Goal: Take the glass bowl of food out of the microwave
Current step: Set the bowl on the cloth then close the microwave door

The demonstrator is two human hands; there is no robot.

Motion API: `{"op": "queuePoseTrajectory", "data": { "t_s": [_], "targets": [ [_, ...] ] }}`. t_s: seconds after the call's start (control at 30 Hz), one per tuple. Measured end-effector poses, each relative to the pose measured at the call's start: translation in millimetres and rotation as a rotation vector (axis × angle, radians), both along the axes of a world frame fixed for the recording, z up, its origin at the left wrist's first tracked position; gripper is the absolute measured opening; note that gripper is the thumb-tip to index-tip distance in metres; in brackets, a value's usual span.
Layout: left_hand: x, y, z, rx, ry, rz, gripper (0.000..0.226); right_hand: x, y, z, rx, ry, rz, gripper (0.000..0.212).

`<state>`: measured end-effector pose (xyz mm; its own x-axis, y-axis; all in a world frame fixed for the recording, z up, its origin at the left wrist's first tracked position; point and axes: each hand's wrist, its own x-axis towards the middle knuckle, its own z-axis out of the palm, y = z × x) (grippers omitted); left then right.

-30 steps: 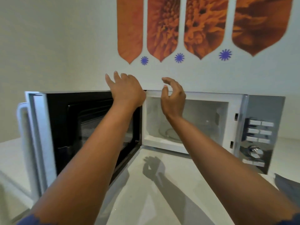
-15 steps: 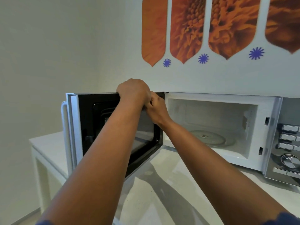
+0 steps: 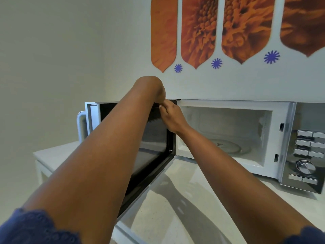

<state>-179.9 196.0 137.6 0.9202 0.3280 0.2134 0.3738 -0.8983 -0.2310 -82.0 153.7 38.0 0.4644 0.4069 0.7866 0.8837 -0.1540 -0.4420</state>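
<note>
The white microwave (image 3: pixel 233 104) stands on the counter with its door (image 3: pixel 154 138) swung wide to the left. Inside the cavity I see only the glass turntable (image 3: pixel 226 147); no glass bowl is in view. My left hand (image 3: pixel 154 88) is bent down at the wrist over the door's top edge near the hinge, and its fingers are hidden. My right hand (image 3: pixel 173 117) is just below it, with its fingers curled against that top edge and touching my left hand.
The control panel (image 3: pixel 306 152) with buttons and a dial is at the microwave's right. The white counter (image 3: pixel 184 208) runs in front, its left end (image 3: pixel 52 152) beyond the door. Orange wall art (image 3: pixel 198 32) hangs above.
A second ago both hands were open above the microwave. They came together at the door's top edge, and my left wrist has since bent further down. The view shifted left.
</note>
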Motion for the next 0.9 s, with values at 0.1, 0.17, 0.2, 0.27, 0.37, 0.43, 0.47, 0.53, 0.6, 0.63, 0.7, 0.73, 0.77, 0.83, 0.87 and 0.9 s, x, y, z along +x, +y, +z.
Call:
{"op": "queuePoseTrajectory", "data": {
  "t_s": [0.1,0.17,0.2,0.27,0.37,0.43,0.47,0.53,0.6,0.63,0.7,0.73,0.77,0.83,0.87,0.9],
  "targets": [
    [-2.4,-3.9,6.7,0.033,0.054,-0.001,0.019,-0.7,-4.5,0.3,-0.02,0.025,-0.036,0.031],
    [-2.7,-4.3,9.9,-0.015,0.078,-0.017,0.033,-1.4,-8.2,1.9,-0.042,0.028,-0.056,0.031],
    [-4.1,-4.6,11.3,-0.042,0.075,-0.019,0.037,-2.5,-10.6,3.1,-0.051,0.028,-0.062,0.031],
    [-6.5,-5.2,13.6,-0.101,0.068,-0.029,0.042,-3.9,-15.7,6.3,-0.07,0.026,-0.071,0.033],
    [-10.0,-4.3,17.0,-0.236,0.092,-0.056,0.043,-6.5,-23.3,10.2,-0.101,0.021,-0.077,0.034],
    [-11.9,-1.8,18.5,-0.349,0.1,-0.087,0.042,-9.7,-27.3,11.8,-0.127,0.016,-0.072,0.036],
    [-12.2,0.0,19.2,-0.4,0.098,-0.107,0.041,-11.1,-29.3,12.3,-0.146,0.019,-0.068,0.038],
    [-13.0,3.7,20.3,-0.47,0.09,-0.151,0.039,-12.9,-34.8,13.7,-0.171,0.06,-0.063,0.042],
    [-13.5,7.5,21.0,-0.513,0.078,-0.204,0.038,-14.5,-42.6,17.0,-0.153,0.125,-0.057,0.043],
    [-13.5,9.3,21.1,-0.534,0.075,-0.233,0.039,-15.6,-46.9,19.7,-0.142,0.15,-0.06,0.044],
    [-13.2,10.4,19.2,-0.566,0.069,-0.289,0.04,-17.4,-57.3,26.3,-0.151,0.197,-0.075,0.047],
    [-12.9,9.6,17.6,-0.567,0.063,-0.314,0.04,-18.5,-62.9,30.1,-0.167,0.22,-0.076,0.05],
    [-11.8,7.8,16.1,-0.557,0.062,-0.338,0.04,-19.8,-68.5,33.7,-0.185,0.245,-0.078,0.052],
    [-7.5,1.4,12.3,-0.511,0.052,-0.383,0.039,-22.3,-80.7,40.8,-0.225,0.286,-0.097,0.055],
    [-4.9,-2.2,10.3,-0.468,0.038,-0.398,0.038,-22.9,-86.4,44.7,-0.248,0.301,-0.111,0.056],
    [-1.4,-5.8,8.0,-0.417,0.016,-0.41,0.038,-24.1,-92.3,48.7,-0.278,0.319,-0.122,0.054]
  ]
}}
